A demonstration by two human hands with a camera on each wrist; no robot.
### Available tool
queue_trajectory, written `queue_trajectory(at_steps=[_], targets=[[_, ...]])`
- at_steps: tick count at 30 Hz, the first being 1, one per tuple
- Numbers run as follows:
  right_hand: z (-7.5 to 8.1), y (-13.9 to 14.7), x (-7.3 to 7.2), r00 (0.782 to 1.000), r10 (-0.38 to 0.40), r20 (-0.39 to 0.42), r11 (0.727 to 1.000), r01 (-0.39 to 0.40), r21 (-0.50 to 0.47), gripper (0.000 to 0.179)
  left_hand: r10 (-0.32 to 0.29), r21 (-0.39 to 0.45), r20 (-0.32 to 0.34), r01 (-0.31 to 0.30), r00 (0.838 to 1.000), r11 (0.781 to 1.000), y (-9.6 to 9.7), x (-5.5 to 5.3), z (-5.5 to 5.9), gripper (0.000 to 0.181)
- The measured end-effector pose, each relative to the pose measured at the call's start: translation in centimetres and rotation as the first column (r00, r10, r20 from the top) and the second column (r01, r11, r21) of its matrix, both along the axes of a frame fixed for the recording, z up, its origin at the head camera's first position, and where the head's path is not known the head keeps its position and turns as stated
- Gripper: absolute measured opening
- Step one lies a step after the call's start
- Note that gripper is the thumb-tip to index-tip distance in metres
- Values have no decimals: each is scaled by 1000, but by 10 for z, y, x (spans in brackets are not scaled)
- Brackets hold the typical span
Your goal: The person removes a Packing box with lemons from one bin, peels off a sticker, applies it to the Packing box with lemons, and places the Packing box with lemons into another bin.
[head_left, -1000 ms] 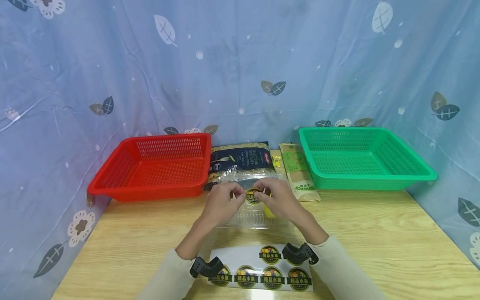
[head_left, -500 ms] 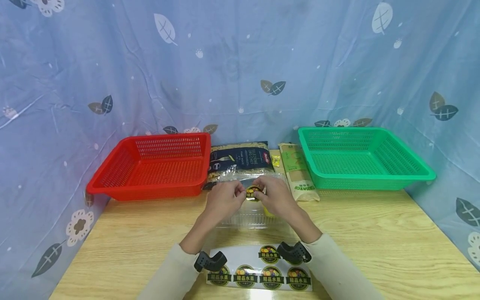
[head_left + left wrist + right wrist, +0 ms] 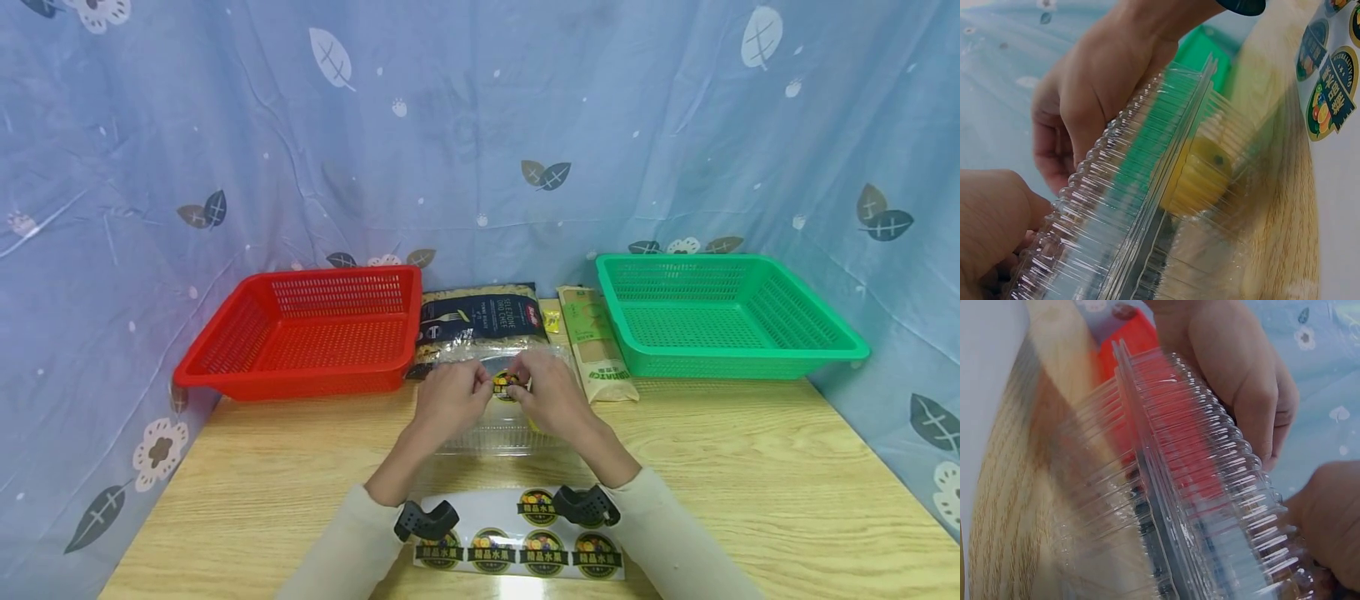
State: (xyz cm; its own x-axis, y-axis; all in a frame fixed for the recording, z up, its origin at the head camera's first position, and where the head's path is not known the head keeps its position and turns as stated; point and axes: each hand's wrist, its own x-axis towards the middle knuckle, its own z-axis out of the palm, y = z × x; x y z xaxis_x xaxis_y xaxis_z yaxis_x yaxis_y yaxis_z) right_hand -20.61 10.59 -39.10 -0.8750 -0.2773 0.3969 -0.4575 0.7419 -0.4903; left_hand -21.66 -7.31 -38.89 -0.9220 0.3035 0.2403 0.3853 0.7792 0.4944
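Observation:
A clear plastic clamshell box [image 3: 498, 437] with a ribbed edge sits in the middle of the table, lid down. Inside it is a yellow fruit, apparently a lemon [image 3: 1197, 178]. Over the lid, a round black fruit-label sticker [image 3: 506, 385] lies between my two hands. The left hand [image 3: 452, 398] pinches its left edge with curled fingers. At its right edge the right hand [image 3: 553, 396] pinches it between thumb and finger. Whether the sticker touches the lid I cannot tell. Both wrist views show the box's ribbed side, with the fingertips partly hidden behind it.
Below my wrists lies a white sheet [image 3: 480, 508] with several matching stickers. A red basket [image 3: 300, 383] stands at left, a green basket [image 3: 742, 367] at right. Between them are a pasta bag [image 3: 480, 317], a small yellow packet [image 3: 551, 322] and a long paper-like package [image 3: 596, 342].
The sticker has shifted slightly away from me over the lid, still between both hands. My wrists have moved slightly closer together.

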Motion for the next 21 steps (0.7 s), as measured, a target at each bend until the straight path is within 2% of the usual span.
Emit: queue_trajectory(at_steps=[4,12,16,18,21], targets=[[-1,0,0,999,31,28,998,-33,60,7,9,-10,12,-9,1000,1000,1,0,0,12],[1,-1,3,998,33,53,992,-39,117,23,-4,14,0,4,1000,1000,0,-1,1,11],[2,2,4,996,82,35,991,-85,106,35,-16,113,13,15,1000,993,-4,-1,1,12],[4,5,6,992,118,37,990,-120,70,42,-24,199,30,18,999,980,-8,0,3,15],[7,11,9,983,178,45,983,-177,-39,48,-8,306,18,2,1000,952,-17,2,7,15]])
